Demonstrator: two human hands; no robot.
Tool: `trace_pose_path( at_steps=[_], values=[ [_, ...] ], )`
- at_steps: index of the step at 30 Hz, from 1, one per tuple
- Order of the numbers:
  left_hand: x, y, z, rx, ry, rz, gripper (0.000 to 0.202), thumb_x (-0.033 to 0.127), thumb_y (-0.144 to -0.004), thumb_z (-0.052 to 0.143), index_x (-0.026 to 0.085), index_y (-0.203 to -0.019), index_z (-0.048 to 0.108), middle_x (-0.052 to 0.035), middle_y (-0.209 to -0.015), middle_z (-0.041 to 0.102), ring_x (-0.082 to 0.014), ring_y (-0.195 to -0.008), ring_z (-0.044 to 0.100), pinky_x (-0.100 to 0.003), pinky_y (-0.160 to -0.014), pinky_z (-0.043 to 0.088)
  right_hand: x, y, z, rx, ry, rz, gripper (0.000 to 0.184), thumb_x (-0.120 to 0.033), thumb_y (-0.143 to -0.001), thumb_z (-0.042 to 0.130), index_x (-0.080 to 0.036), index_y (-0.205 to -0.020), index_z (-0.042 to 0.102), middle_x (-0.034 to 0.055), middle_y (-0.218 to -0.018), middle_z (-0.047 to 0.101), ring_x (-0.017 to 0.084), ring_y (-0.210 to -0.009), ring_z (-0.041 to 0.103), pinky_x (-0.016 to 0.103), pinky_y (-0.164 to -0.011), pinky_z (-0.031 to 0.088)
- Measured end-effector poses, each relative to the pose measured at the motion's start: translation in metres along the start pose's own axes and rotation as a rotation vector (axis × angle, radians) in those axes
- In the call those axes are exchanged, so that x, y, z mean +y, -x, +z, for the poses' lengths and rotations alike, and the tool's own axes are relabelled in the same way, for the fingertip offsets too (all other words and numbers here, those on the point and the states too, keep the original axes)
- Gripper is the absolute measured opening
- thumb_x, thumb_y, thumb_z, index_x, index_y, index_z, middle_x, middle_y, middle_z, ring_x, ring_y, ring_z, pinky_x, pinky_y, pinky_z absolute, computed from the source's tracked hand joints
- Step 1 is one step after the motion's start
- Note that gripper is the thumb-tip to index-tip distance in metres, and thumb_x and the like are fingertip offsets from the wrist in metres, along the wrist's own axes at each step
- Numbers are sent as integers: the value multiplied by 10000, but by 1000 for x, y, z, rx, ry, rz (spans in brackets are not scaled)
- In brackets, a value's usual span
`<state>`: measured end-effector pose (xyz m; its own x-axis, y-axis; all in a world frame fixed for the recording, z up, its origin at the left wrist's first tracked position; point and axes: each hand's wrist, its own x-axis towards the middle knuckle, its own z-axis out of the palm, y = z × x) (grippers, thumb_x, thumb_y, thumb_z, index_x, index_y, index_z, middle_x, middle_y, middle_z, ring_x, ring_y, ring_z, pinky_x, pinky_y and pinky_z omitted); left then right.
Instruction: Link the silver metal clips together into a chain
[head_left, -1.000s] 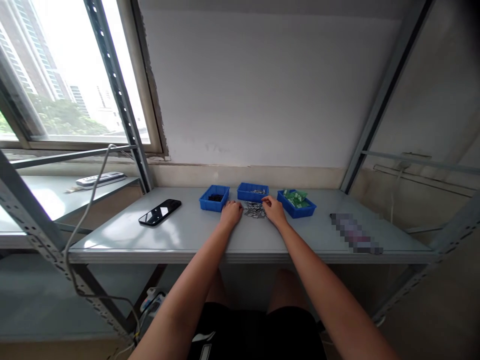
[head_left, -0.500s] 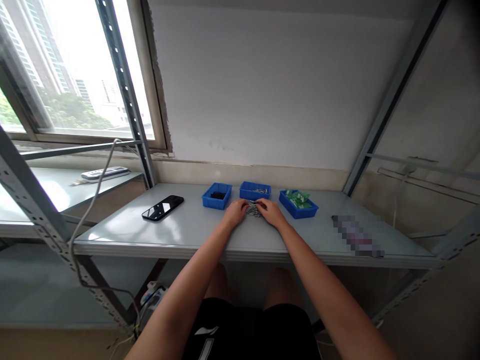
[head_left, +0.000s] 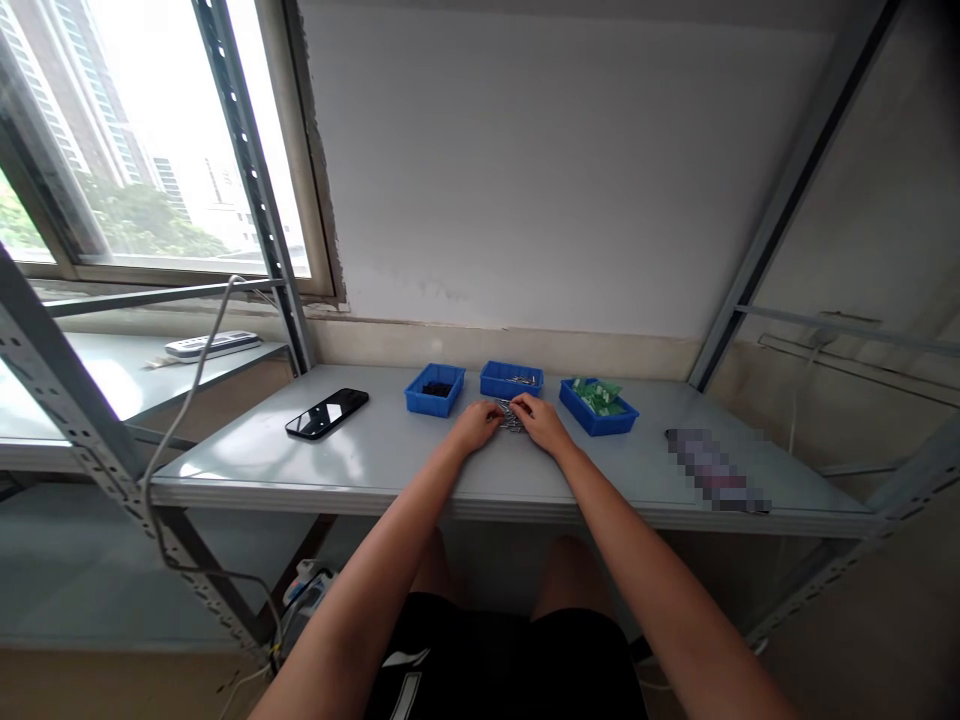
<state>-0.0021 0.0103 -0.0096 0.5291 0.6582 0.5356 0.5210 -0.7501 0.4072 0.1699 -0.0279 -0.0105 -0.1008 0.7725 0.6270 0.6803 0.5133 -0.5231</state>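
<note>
Small pile of silvery metal pieces [head_left: 511, 419] on the grey worktop [head_left: 375, 462], just before the middle blue plastic tray [head_left: 510, 381]. Left hand [head_left: 477, 426] and right hand [head_left: 541, 424] flank it closely, fingertips at the pile; whether either grips cannot be told.

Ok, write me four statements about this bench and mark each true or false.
1. The left hand and right hand both rest at the pile of small metal parts. True.
2. The phone lies to the right of the hands. False: it lies to their left.
3. The right blue tray holds green pieces. True.
4. The left blue tray holds nothing. False: dark pieces lie in it.
</note>
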Motion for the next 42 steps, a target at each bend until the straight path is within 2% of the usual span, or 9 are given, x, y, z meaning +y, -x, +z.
trace_pose_path(
  at_steps=[5,10,17,22,28,34,38,42],
  values=[
    [0,-1,-1,96,11,-25,131,182,-808,531,149,-838,655,-66,-835,641,-189,-783,578,-297,-751,451,3,0,-3,-7,43,12,249,-349,-891,427,-193,-935,616,44,-863,674,175,-775,610,263,-684,426],
    [3,-2,-4,156,53,-8,130,208,-843,512,143,-879,618,-60,-863,619,-168,-788,573,-278,-747,455,4,2,-3,-98,111,-10,187,-291,-877,474,-203,-920,634,50,-914,685,188,-835,616,270,-714,423],
    [6,-2,-6,154,81,12,123,221,-857,515,153,-883,614,-54,-879,618,-160,-803,577,-258,-733,459,-5,4,-2,-153,193,-28,185,-248,-883,456,-214,-938,630,61,-944,676,196,-879,602,280,-749,410],
    [3,-1,-6,144,50,-27,137,229,-859,516,153,-872,630,-59,-853,634,-176,-803,577,-282,-756,451,-5,4,-5,-110,195,10,187,-259,-887,442,-208,-936,615,58,-921,677,186,-841,606,267,-715,406],
    [-1,-1,-2,64,10,-40,118,195,-816,551,159,-824,663,-56,-812,653,-184,-761,587,-283,-743,455,-3,2,-4,-60,137,29,219,-306,-896,411,-211,-983,588,43,-884,677,181,-798,611,264,-684,406],
    [0,0,-1,22,-17,-46,148,181,-801,539,166,-845,680,-64,-827,660,-193,-762,590,-300,-755,468,-4,1,-1,-49,66,25,256,-361,-893,395,-208,-937,596,25,-789,669,169,-705,603,255,-640,408],
    [0,0,-1,28,-14,-45,138,186,-790,549,167,-831,679,-59,-813,652,-189,-766,585,-298,-759,468,0,1,-1,-37,55,47,283,-400,-888,392,-209,-910,600,11,-707,647,166,-648,588,248,-601,400],
    [2,0,-4,82,0,-47,144,201,-822,519,157,-844,654,-65,-837,637,-184,-774,577,-294,-750,461,2,1,-2,-39,66,62,278,-388,-894,387,-211,-924,599,9,-693,646,165,-631,586,247,-597,398]
  ],
)
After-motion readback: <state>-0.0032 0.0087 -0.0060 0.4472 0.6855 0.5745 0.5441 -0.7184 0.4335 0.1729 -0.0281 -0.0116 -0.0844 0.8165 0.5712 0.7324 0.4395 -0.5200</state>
